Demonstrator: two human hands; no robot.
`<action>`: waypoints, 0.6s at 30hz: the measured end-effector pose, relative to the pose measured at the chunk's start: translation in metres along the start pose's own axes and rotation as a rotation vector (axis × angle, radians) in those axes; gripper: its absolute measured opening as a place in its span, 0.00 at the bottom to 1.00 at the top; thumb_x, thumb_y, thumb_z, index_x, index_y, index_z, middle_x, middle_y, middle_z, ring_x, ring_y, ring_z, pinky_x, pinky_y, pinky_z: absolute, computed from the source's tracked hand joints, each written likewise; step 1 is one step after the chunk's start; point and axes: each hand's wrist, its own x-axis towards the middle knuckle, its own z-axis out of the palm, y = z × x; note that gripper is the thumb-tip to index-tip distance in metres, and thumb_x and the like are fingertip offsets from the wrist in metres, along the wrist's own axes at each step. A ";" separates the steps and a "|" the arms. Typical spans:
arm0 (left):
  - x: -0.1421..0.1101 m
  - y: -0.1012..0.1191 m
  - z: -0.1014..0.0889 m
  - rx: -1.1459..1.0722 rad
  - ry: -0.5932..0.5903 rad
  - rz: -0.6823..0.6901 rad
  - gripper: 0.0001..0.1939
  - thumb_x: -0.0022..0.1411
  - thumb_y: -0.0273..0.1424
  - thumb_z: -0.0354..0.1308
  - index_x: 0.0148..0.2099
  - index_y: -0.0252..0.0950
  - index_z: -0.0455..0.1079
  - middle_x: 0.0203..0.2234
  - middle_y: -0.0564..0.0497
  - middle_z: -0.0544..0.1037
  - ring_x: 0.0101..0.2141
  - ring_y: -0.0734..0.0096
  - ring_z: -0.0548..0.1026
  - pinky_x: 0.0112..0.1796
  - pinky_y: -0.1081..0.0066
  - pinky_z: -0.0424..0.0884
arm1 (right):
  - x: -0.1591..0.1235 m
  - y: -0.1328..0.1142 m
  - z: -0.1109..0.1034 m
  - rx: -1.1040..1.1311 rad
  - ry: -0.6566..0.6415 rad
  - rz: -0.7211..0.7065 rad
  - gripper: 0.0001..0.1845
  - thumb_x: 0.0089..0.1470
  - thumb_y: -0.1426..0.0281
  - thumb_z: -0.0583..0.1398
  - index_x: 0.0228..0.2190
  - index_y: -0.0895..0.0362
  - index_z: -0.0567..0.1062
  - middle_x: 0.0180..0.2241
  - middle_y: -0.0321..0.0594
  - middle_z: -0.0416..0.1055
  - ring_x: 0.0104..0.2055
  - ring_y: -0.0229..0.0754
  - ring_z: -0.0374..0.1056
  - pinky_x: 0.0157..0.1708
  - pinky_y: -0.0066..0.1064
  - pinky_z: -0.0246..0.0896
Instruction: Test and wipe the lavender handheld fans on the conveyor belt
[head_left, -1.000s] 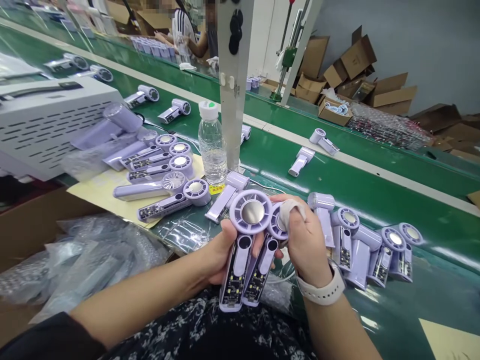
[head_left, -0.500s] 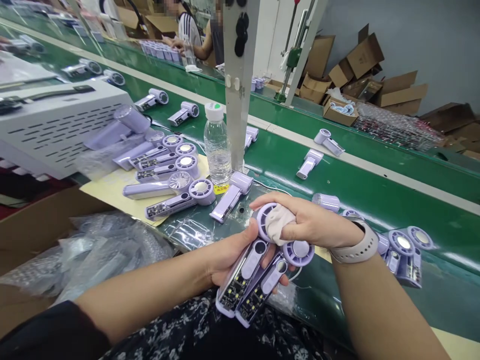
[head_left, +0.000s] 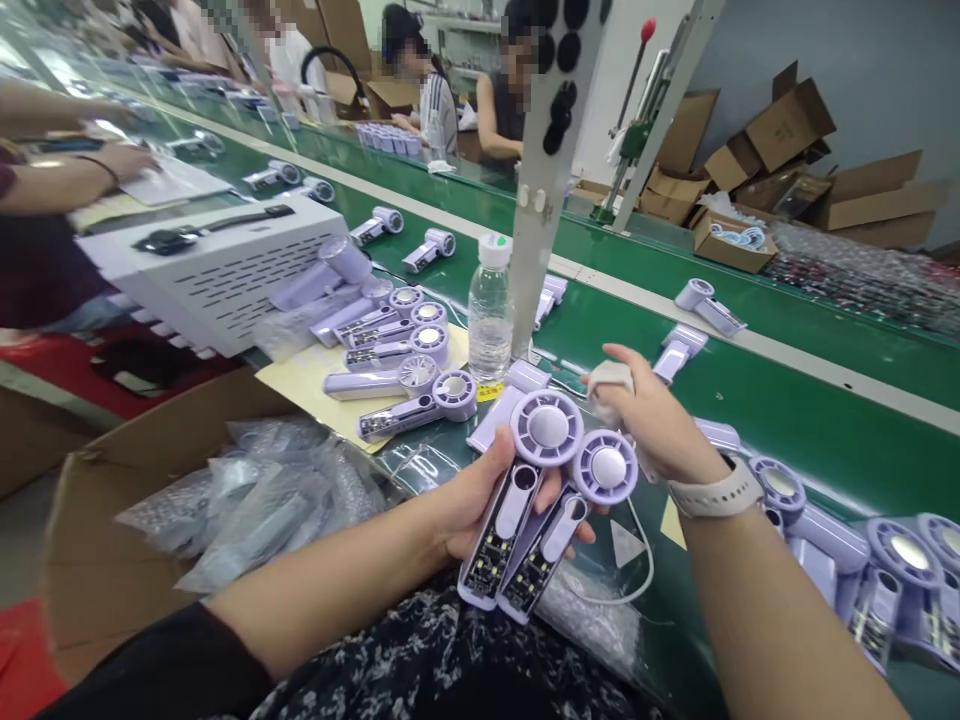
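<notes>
My left hand (head_left: 480, 500) grips two lilac handheld fan halves (head_left: 536, 505) side by side, their circuit boards facing up and their round heads pointing away from me. My right hand (head_left: 645, 420) hovers just behind the two fan heads with its fingers curled. Its forefinger wears a pale finger cot (head_left: 609, 378). What the fingers hold, if anything, is hidden. A white watch (head_left: 712, 495) sits on the right wrist.
More lilac fan halves lie on yellow paper (head_left: 300, 385) at left and in a row (head_left: 885, 560) at right. A water bottle (head_left: 490, 315) and a white post (head_left: 544, 180) stand behind. A carton of plastic bags (head_left: 247, 500) sits at left. Other people work along the green conveyor (head_left: 787, 385).
My right hand has lifted off the fan head and drawn back to the right, uncovering both heads. The camera has swung left and up.
</notes>
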 end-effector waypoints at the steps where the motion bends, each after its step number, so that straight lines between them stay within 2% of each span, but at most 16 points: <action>1: -0.001 0.004 0.001 0.011 -0.003 0.049 0.38 0.49 0.68 0.58 0.29 0.32 0.68 0.41 0.39 0.81 0.42 0.58 0.81 0.41 0.67 0.77 | 0.001 0.005 0.000 -0.012 -0.010 0.004 0.39 0.53 0.66 0.62 0.64 0.56 0.60 0.56 0.55 0.72 0.58 0.59 0.69 0.57 0.57 0.62; 3: -0.005 0.013 0.006 0.071 0.013 0.157 0.35 0.52 0.64 0.61 0.32 0.33 0.71 0.38 0.42 0.80 0.42 0.58 0.80 0.41 0.67 0.76 | -0.005 0.012 0.004 -0.026 0.033 -0.036 0.45 0.47 0.67 0.67 0.65 0.55 0.61 0.65 0.57 0.63 0.68 0.63 0.56 0.66 0.63 0.47; 4: -0.007 0.018 0.010 0.132 0.026 0.204 0.32 0.53 0.61 0.63 0.34 0.33 0.73 0.36 0.44 0.80 0.40 0.59 0.79 0.41 0.67 0.75 | -0.014 0.013 0.008 0.042 0.051 -0.044 0.44 0.46 0.67 0.68 0.64 0.54 0.63 0.66 0.55 0.61 0.69 0.63 0.53 0.67 0.64 0.42; 5: -0.010 0.023 0.013 0.219 0.040 0.234 0.28 0.54 0.57 0.65 0.37 0.34 0.74 0.33 0.46 0.79 0.38 0.61 0.79 0.39 0.67 0.75 | -0.025 0.012 0.012 0.176 0.023 -0.035 0.42 0.47 0.66 0.67 0.63 0.53 0.64 0.66 0.54 0.61 0.69 0.62 0.54 0.67 0.64 0.42; 8: -0.018 0.036 0.020 0.563 0.084 0.243 0.24 0.50 0.48 0.73 0.41 0.34 0.77 0.31 0.48 0.79 0.33 0.62 0.76 0.37 0.66 0.73 | -0.066 0.009 0.027 0.675 -0.259 0.014 0.31 0.53 0.61 0.66 0.57 0.51 0.71 0.59 0.50 0.71 0.60 0.60 0.67 0.62 0.60 0.57; 10: -0.018 0.043 0.019 0.729 0.128 0.249 0.26 0.44 0.43 0.77 0.41 0.34 0.78 0.33 0.46 0.80 0.36 0.57 0.77 0.39 0.64 0.74 | -0.091 0.009 0.031 0.822 -0.371 0.018 0.25 0.53 0.61 0.69 0.51 0.51 0.74 0.52 0.47 0.76 0.54 0.56 0.72 0.57 0.53 0.65; 12: -0.011 0.048 0.013 0.764 0.199 0.305 0.25 0.45 0.42 0.77 0.43 0.35 0.78 0.36 0.45 0.81 0.41 0.54 0.78 0.42 0.63 0.74 | -0.108 0.011 0.027 0.829 -0.308 0.027 0.24 0.52 0.65 0.72 0.50 0.50 0.75 0.46 0.42 0.77 0.47 0.51 0.75 0.51 0.45 0.70; 15: 0.008 0.044 0.003 0.590 0.275 0.402 0.25 0.55 0.50 0.69 0.47 0.37 0.77 0.36 0.46 0.80 0.41 0.59 0.78 0.44 0.64 0.75 | -0.121 0.017 0.014 0.808 -0.100 0.039 0.26 0.53 0.67 0.72 0.51 0.46 0.72 0.41 0.37 0.74 0.40 0.44 0.73 0.43 0.37 0.71; 17: 0.020 0.035 0.002 0.416 0.257 0.373 0.27 0.58 0.53 0.66 0.50 0.38 0.74 0.36 0.48 0.77 0.37 0.64 0.77 0.42 0.64 0.76 | -0.125 0.019 0.008 0.837 0.006 0.033 0.22 0.56 0.65 0.70 0.50 0.47 0.72 0.43 0.37 0.72 0.40 0.43 0.71 0.40 0.35 0.71; 18: 0.024 0.029 0.004 0.355 0.232 0.336 0.26 0.57 0.49 0.68 0.51 0.39 0.72 0.36 0.50 0.76 0.36 0.66 0.77 0.40 0.64 0.77 | -0.126 0.020 0.006 0.863 0.031 0.028 0.19 0.58 0.64 0.68 0.49 0.48 0.72 0.43 0.38 0.72 0.39 0.42 0.70 0.38 0.34 0.71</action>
